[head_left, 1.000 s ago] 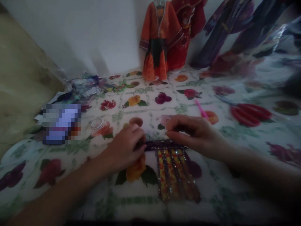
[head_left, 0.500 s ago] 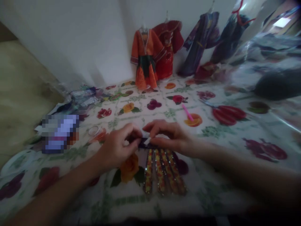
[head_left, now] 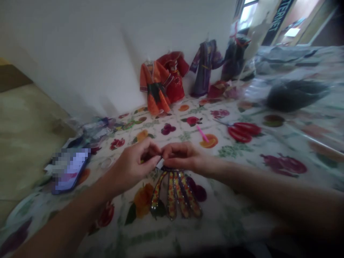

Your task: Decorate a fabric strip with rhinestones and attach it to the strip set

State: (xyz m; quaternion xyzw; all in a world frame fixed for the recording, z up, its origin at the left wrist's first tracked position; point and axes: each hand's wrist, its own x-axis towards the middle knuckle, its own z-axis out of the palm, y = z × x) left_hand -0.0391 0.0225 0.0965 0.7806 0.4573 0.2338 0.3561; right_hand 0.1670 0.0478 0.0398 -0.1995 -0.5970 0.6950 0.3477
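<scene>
Several yellow-and-red patterned strips with glittering dark edges point(head_left: 171, 200) hang from a dark waistband, fanned out over the tablecloth towards me. My left hand point(head_left: 135, 159) pinches the left end of this band between thumb and fingers. Close beside it, my right hand point(head_left: 189, 156) grips the band from the right, fingers curled over its top and hiding most of it. Between the two thumbs a small white piece point(head_left: 160, 164) sticks out at the band; whether it is tape or a tag I cannot tell.
Red-handled scissors point(head_left: 243, 132) and a pink stick point(head_left: 202, 134) lie to the right. A phone point(head_left: 76, 172) rests at left. Small doll dresses point(head_left: 154, 87) stand along the wall. A dark bundle in clear plastic point(head_left: 292, 96) sits at far right on the fruit-print tablecloth point(head_left: 228, 175).
The camera view has shifted, so the background sits lower and further left. My hands have drawn closer together on the band, and the leftmost strip now splays out to the left.
</scene>
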